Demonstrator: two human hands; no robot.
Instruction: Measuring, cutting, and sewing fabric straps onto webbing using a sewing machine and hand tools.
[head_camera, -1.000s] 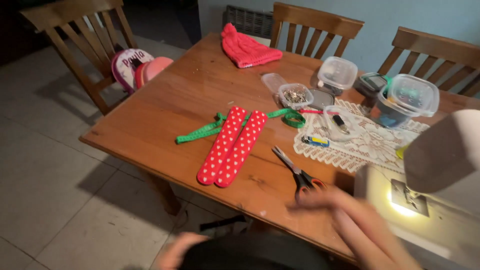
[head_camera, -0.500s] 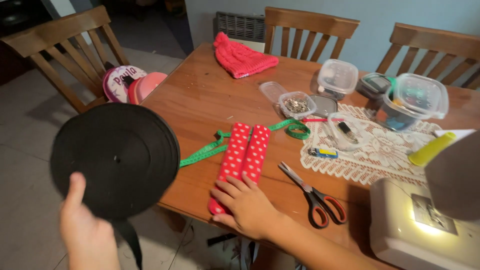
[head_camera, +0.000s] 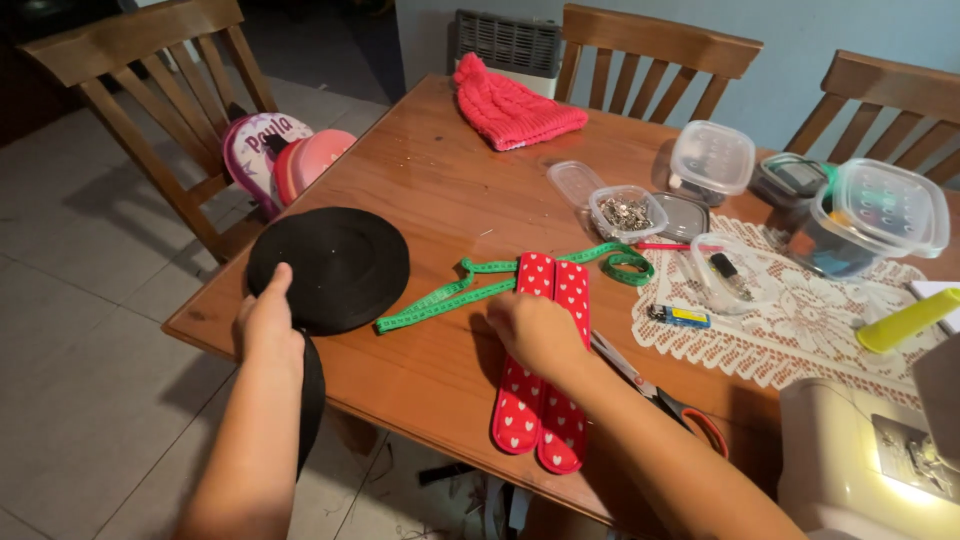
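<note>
Now black roll (head_camera: 335, 262) beside left grip (head_camera: 268, 322)

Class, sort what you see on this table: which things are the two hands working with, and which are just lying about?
In hand:
left hand on the black webbing roll
right hand on the red heart-print strips

Lying about:
green tape measure
scissors
pink knit hat
plastic tubs
lace mat
</note>
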